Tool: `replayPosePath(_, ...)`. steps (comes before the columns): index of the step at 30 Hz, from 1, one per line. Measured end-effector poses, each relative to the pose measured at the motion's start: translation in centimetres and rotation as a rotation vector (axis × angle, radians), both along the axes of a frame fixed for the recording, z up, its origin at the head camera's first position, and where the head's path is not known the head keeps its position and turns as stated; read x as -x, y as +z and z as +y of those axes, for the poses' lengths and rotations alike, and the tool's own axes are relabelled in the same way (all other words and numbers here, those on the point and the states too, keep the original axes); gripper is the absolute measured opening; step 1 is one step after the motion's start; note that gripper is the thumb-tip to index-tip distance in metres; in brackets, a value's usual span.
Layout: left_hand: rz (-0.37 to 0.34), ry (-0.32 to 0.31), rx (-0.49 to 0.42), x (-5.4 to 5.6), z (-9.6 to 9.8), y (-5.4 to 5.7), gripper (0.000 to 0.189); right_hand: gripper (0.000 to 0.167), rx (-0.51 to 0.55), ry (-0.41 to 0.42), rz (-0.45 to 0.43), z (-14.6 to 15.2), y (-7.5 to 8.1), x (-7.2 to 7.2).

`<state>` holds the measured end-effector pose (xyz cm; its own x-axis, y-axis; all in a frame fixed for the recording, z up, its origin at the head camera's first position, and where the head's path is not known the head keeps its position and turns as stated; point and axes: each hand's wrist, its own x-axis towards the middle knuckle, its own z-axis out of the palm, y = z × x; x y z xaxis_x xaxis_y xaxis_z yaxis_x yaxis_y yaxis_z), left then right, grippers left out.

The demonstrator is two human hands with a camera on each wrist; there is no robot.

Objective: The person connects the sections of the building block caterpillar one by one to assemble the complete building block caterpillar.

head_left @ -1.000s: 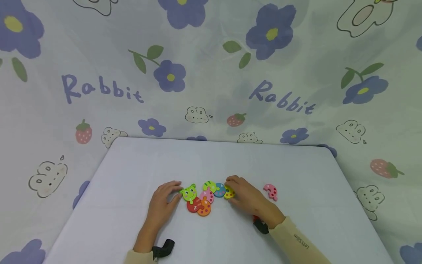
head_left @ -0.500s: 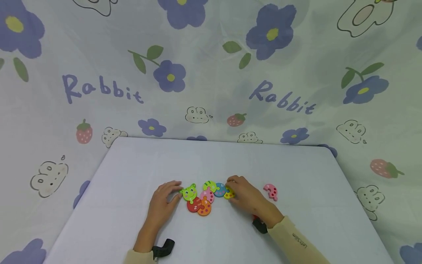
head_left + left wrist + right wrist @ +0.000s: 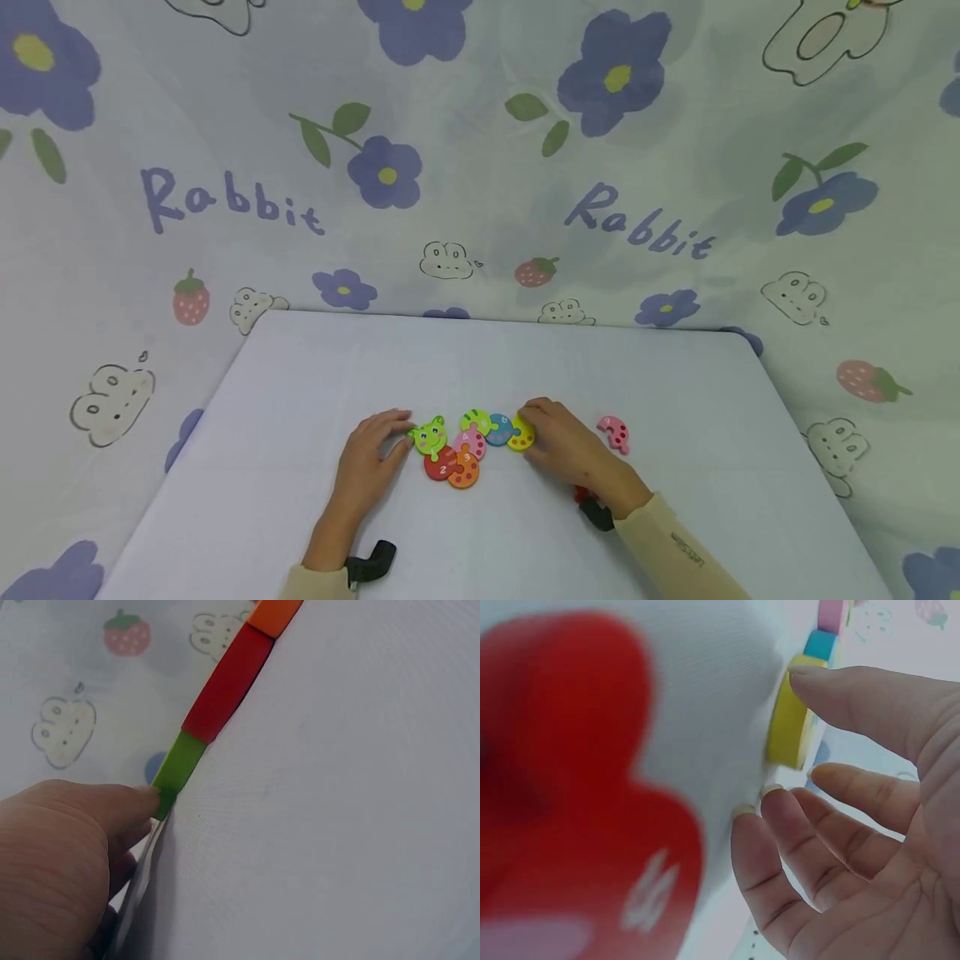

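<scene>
A caterpillar number puzzle lies on the white table, its pieces linked in a bent chain. In the head view its green face piece [image 3: 430, 437] is at the left, followed by red [image 3: 441, 463], orange [image 3: 463, 471], pink [image 3: 471, 443], green-striped [image 3: 476, 422] and blue [image 3: 499, 429] pieces. The yellow piece [image 3: 521, 433] ends the chain at the right. My left hand [image 3: 371, 460] touches the green face piece's outer edge with relaxed fingers. At the other end, my right hand [image 3: 567, 444] has its thumb [image 3: 832, 694] against the yellow piece's side, the other fingers loosely bent.
Apart from the chain, a loose pink piece [image 3: 617, 434] lies right of my right hand. A red piece [image 3: 582, 493] sits under the right wrist, mostly hidden in the head view but large and blurred in the right wrist view. A patterned cloth [image 3: 480, 167] hangs behind the table.
My right hand has shifted slightly right, uncovering more of the yellow piece. My left hand holds its place at the green face piece.
</scene>
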<state>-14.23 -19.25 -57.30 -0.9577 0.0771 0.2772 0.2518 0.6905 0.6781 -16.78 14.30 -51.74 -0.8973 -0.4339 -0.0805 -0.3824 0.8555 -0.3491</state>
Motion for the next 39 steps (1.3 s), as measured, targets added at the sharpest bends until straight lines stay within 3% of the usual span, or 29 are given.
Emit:
replayPosePath(12,-0.026,0.004,-0.001,0.1,0.2,-0.1,0.029,0.062,0.064,-0.079,-0.063,4.2,-0.7,-1.8)
replayPosePath(29,-0.025,0.006,0.018,0.1,0.1,0.0,0.028,0.058,0.155,-0.142,-0.128,8.4,0.3,-4.1)
replayPosePath(39,-0.011,-0.006,-0.001,0.2,0.1,-0.2,0.030,0.042,0.218,-0.189,-0.126,10.6,0.2,-5.5)
